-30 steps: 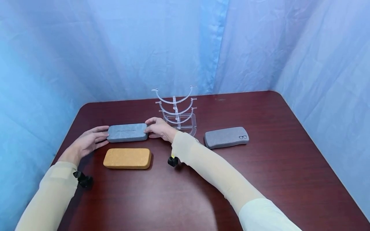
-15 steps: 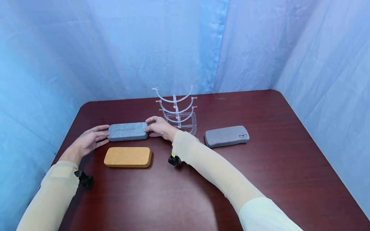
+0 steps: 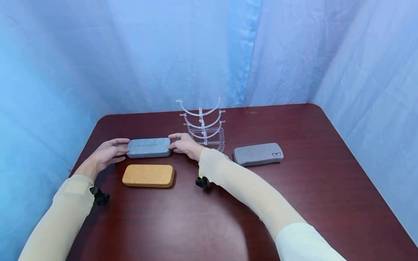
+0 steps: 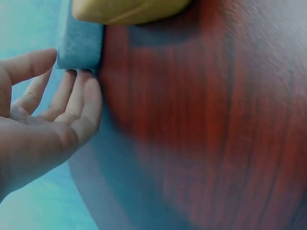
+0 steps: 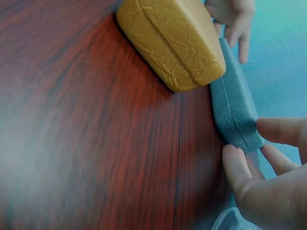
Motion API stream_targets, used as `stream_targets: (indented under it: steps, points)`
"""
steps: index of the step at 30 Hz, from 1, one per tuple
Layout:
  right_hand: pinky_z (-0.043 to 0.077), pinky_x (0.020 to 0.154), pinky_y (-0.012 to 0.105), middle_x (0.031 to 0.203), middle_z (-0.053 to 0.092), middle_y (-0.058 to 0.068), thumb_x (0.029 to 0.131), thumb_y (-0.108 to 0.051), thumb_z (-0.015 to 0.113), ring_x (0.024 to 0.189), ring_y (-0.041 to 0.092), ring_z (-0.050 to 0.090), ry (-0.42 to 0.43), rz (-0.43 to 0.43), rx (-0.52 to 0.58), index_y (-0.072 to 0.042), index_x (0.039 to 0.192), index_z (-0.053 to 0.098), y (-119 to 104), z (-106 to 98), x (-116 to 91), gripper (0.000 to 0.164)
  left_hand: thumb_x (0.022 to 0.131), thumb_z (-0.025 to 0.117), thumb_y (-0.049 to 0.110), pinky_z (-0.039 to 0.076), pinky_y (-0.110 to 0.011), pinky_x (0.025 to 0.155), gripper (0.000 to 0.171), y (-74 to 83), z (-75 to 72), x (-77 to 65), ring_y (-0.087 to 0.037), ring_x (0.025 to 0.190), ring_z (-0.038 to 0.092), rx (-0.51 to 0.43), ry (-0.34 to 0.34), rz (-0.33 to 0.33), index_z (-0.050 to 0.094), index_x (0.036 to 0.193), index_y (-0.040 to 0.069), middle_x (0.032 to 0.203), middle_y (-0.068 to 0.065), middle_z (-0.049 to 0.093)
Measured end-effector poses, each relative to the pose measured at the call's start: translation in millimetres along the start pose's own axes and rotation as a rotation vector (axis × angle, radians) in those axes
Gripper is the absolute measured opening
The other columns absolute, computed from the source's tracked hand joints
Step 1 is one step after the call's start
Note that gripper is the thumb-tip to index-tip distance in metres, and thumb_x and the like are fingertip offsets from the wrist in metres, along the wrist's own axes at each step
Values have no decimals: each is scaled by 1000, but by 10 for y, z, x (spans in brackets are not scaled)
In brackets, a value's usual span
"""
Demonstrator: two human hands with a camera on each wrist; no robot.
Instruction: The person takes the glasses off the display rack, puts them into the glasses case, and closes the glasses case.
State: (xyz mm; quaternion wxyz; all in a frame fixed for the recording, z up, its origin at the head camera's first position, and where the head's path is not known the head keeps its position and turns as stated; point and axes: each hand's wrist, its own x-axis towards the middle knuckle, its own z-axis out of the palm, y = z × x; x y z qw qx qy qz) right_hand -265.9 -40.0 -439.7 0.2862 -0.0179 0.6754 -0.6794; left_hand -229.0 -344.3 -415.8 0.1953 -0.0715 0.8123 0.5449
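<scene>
A blue-grey glasses case, closed and lettered on its lid, lies at the left of the table behind a mustard-yellow glasses case. My left hand touches its left end with fingers mostly straight; in the left wrist view the fingertips meet the end of the blue-grey case. At the other end my right hand pinches the corner, thumb low in front and fingers over the lid edge, as the right wrist view shows on the case. Nothing touches the yellow case.
Behind my right hand stands a clear tiered eyewear stand with three curved arms. A grey glasses case with a spectacles print lies to the right, beyond my right sleeve. Blue curtains surround the dark red table.
The whole head view has shifted slightly, moving everything a little to the right. My left fingers shift slightly at the end of the blue-grey case; the cases stay in place.
</scene>
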Motion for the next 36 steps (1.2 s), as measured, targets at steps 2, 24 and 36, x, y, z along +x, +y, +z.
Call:
stream_targets:
  steps: [2, 24, 36]
  points:
    - [53, 100, 35, 147, 52, 12, 97, 0, 64, 125, 22, 60, -16, 3, -33, -7, 147, 53, -14, -17, -33, 51, 107, 53, 24, 43, -47, 111, 62, 50, 2, -3, -24, 127, 53, 19, -9, -6, 27, 160, 4, 157, -21, 32]
    - [49, 105, 35, 153, 48, 2, 104, -25, 60, 134, 16, 51, -334, -291, -380, -12, 155, 43, -1394, -1114, -1310, 55, 104, 55, 45, 36, -62, 111, 71, 1362, 364, -302, -38, 144, 36, 418, 68, 383, 22, 163, 22, 162, -17, 31]
    - [26, 121, 49, 163, 32, 2, 108, -41, 49, 151, 22, 27, 122, -533, -1060, -18, 160, 33, -1591, -1894, -1723, 59, 105, 47, 51, 25, -69, 113, 69, 1598, 571, -389, -41, 149, 26, 718, 300, 603, 29, 161, 14, 163, -19, 28]
